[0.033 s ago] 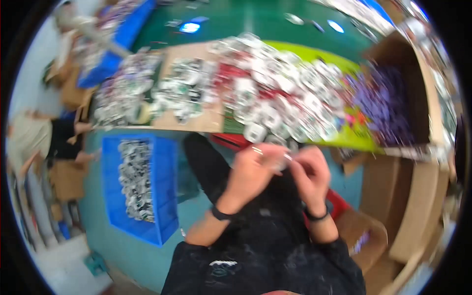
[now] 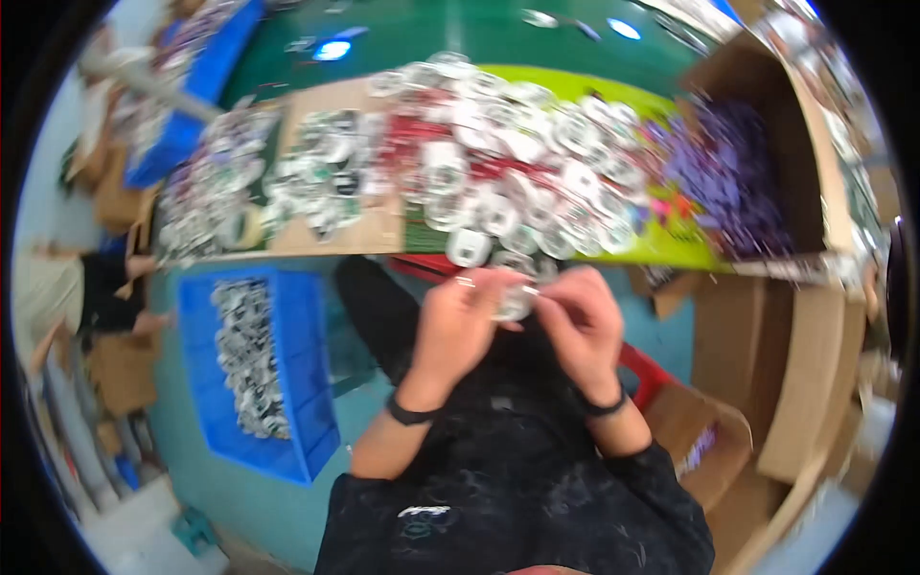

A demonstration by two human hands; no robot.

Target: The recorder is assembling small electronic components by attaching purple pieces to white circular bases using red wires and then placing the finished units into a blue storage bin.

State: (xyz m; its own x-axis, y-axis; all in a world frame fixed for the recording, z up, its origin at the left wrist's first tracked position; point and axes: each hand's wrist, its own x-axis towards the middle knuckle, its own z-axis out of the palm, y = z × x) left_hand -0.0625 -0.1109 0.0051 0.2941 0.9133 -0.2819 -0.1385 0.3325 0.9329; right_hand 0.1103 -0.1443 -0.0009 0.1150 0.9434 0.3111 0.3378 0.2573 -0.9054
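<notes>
Just in front of the table's near edge, my left hand (image 2: 460,321) has its fingers closed on a small round whitish disc (image 2: 516,303). My right hand (image 2: 586,321) is closed too, its thumb and fingertips pinched together at the disc's right edge. Blur hides the disc's details. Beyond my hands, on the table, lies a large heap of similar white rounded pieces (image 2: 498,216), with red strips (image 2: 412,144) among them. Both hands are over my lap, below the heap's nearest pieces.
A blue crate (image 2: 321,412) of small grey-white parts stands at the left. At the right, a cardboard box (image 2: 815,163) holds purple pieces (image 2: 733,182). More white pieces (image 2: 331,172) lie left on cardboard. Another person (image 2: 105,297) is at the far left; an open carton (image 2: 714,431) stands beside my right arm.
The whole view has shifted, so the table and crate appear slightly farther left and the table higher. My hands keep their grip, and the disc between them shows more plainly.
</notes>
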